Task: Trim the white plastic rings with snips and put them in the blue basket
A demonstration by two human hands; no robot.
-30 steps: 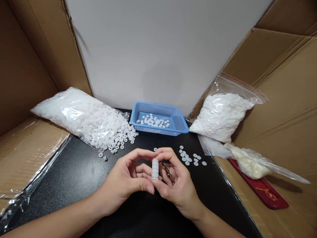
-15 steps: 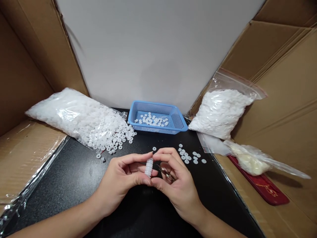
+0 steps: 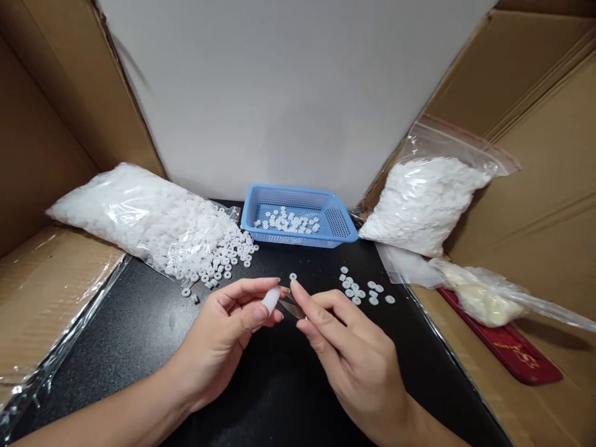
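Between the thumb and fingers of my left hand (image 3: 233, 326) is a short white stack of rings (image 3: 270, 300), tilted. My right hand (image 3: 349, 347) is just to the right, its fingers closed around a small metal tool (image 3: 292, 306) with a pointed blade that reaches toward the stack. The tool's other end is hidden in my palm. One loose white ring (image 3: 293, 276) lies on the black table just beyond my right fingertips. More white rings (image 3: 354, 289) are scattered to the right of it.
A blue basket (image 3: 302, 238) holding several white rings stands at the back. At left, a clear bag (image 3: 135, 205) spills rings onto the black table (image 3: 116, 329). On the right are a white-filled bag (image 3: 423, 202), a knotted bag (image 3: 488, 298) and a red case (image 3: 521, 357).
My right hand has let go of the stack and drawn back right, turning so that the metal tool points at it. My left hand has shifted slightly left with the stack.
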